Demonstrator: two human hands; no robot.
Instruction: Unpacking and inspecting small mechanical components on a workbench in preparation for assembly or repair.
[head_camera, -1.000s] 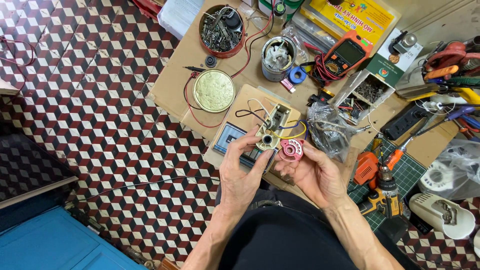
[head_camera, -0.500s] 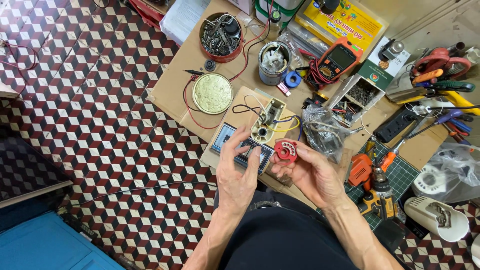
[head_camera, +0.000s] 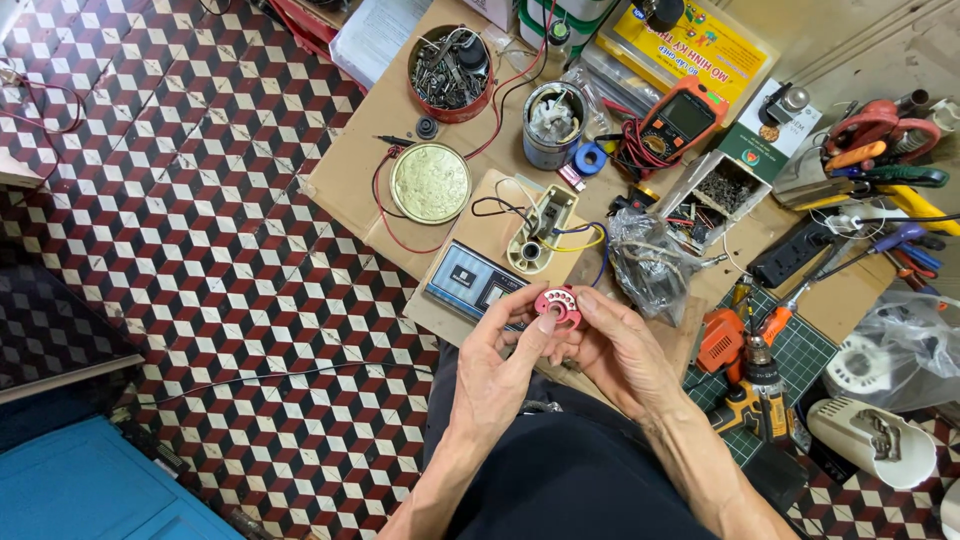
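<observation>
Near our lap, we have lifted the pink ring part (head_camera: 557, 306) off the cream switch housing (head_camera: 541, 228); left hand (head_camera: 497, 372) and right hand (head_camera: 620, 352) both pinch it.

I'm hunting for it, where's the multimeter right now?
In the head view, the orange multimeter lies at the table's far side, right of the grey tin, beside the yellow box.

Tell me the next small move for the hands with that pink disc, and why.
Probably turn the pink disc over between the fingers to check its other face. Both the left hand and the right hand hold it up above the cream switch housing, whose open socket faces up on the board.
</observation>
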